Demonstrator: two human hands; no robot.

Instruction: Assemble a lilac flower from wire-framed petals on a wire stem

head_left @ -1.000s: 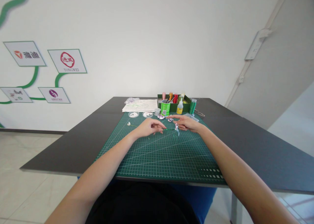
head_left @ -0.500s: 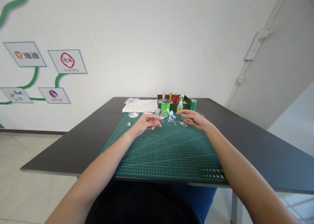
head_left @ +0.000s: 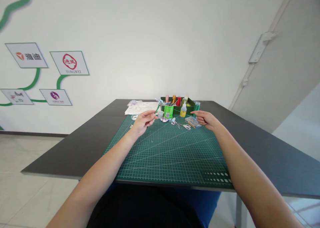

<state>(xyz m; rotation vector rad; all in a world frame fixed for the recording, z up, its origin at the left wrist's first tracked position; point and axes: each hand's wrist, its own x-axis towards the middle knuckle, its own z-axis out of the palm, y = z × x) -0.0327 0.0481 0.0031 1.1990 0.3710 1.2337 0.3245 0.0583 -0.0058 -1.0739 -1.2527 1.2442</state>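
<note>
Left hand: Fingers pinched on a green stem [head_left: 158, 108]; the left hand [head_left: 144, 122] is raised over the far left part of the cutting mat [head_left: 170, 154].
Stem: Tilted, upper end leaning right; a pale blue flower piece [head_left: 160, 101] sits at the top, left of the green can [head_left: 168, 112].
Right hand: Index finger extended left, other fingers curled, opening narrow; the right hand [head_left: 206, 119] is above the far right part of the mat, well apart from the stem. Cannot tell whether the fingertips grip anything.
Clear case: The flat case [head_left: 192, 122] lies just left of and below the right hand in view.
Scissors: The pair [head_left: 186, 126] lies on the mat between the hands, handles to the right, beside small pale petal pieces [head_left: 164, 120].
Glue bottle: The yellow-labelled bottle [head_left: 183, 110] stands upright, right of the can.
Box: The dark green box [head_left: 191, 107], containing coloured spools [head_left: 179, 100], stands at the far side.
Textured white stack: The stack [head_left: 142, 108] lies far left, behind the left hand.
</note>
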